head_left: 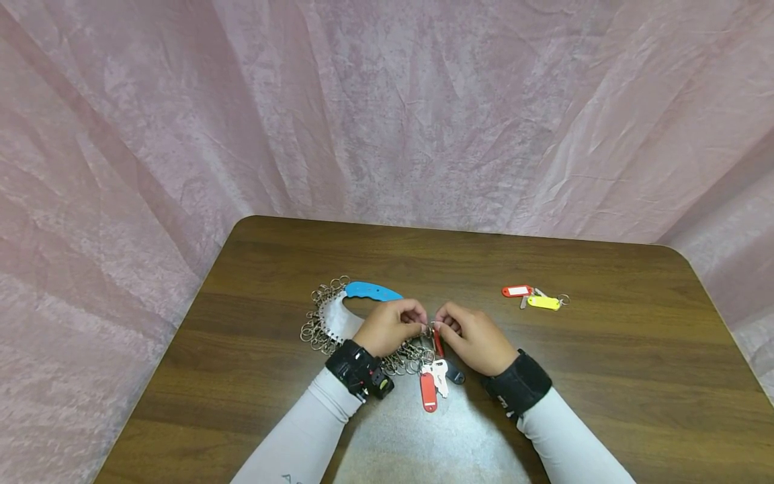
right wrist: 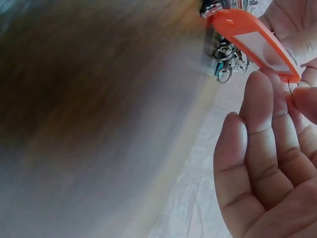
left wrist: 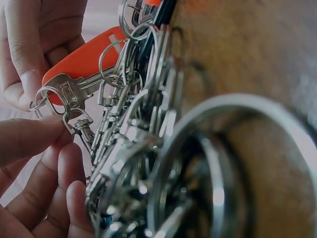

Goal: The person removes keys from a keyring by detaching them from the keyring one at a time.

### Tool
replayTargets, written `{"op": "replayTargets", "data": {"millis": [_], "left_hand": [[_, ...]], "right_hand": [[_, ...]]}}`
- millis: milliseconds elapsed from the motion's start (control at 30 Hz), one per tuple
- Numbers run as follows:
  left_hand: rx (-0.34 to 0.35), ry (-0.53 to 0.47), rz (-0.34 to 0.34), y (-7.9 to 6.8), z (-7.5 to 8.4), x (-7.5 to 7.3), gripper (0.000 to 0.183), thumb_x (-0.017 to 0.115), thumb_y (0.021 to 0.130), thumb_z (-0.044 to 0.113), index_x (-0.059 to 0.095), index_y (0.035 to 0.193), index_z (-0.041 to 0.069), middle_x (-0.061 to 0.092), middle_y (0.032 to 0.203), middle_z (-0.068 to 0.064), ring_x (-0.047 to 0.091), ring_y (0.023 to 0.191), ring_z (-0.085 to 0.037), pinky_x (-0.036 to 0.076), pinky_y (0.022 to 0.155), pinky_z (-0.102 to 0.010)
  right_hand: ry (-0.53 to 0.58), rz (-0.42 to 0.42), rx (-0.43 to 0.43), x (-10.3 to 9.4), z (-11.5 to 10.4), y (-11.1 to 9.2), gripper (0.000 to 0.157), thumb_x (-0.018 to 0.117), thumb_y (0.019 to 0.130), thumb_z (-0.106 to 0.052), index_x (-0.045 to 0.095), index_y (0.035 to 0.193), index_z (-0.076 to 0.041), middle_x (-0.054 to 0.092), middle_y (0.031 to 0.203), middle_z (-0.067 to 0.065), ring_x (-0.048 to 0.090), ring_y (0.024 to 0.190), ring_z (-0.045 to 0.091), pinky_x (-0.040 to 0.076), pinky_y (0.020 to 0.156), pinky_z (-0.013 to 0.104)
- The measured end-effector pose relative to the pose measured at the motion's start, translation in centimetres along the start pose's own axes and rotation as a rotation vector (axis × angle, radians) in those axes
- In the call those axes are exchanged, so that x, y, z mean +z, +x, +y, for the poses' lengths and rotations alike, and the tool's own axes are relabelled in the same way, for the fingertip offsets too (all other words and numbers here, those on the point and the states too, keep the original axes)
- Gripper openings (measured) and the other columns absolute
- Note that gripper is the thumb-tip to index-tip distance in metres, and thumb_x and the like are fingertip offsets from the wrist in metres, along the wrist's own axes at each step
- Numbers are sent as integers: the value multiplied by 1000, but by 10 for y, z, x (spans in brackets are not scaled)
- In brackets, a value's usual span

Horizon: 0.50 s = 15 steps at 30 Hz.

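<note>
A crescent-shaped key holder with a silvery plate (head_left: 337, 319) and a blue handle (head_left: 371, 290) lies on the table, its outer edge lined with many metal rings and clasps. My left hand (head_left: 390, 326) pinches a small metal clasp (left wrist: 79, 125) between thumb and fingertip. Close beside it, my right hand (head_left: 478, 336) pinches a key ring that carries a silver key (left wrist: 74, 91) and a red key tag (right wrist: 233, 20). The ring and the clasp overlap in the left wrist view; whether they are linked I cannot tell.
Near the hands lie another red tag (head_left: 428, 392), silver keys (head_left: 439, 376) and a dark tag (head_left: 455, 374). Farther right on the wooden table (head_left: 635, 349) are a red tag (head_left: 517, 291) and a yellow tag (head_left: 544, 303) with keys. A pink curtain (head_left: 423, 114) hangs behind.
</note>
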<state>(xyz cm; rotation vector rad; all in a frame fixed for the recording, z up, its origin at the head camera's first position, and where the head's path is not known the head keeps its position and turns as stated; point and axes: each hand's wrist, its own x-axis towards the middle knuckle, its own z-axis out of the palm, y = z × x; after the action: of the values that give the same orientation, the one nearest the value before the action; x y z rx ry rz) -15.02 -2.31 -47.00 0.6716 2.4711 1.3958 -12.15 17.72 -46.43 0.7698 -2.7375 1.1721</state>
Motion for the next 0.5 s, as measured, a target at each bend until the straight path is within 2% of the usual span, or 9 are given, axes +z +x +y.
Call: {"op": "replayTargets", "data": {"millis": [500], "left_hand": [[20,5,-16,0,1,0,14,68,82,6,63,84,19,59,76,7,56,72,-9,48,65,-26]], "right_hand": [[-21,-24,24,1,0,0,3,57,94,-15,59,92,-16,58,74,-10,56,66,3,49,59,25]]}}
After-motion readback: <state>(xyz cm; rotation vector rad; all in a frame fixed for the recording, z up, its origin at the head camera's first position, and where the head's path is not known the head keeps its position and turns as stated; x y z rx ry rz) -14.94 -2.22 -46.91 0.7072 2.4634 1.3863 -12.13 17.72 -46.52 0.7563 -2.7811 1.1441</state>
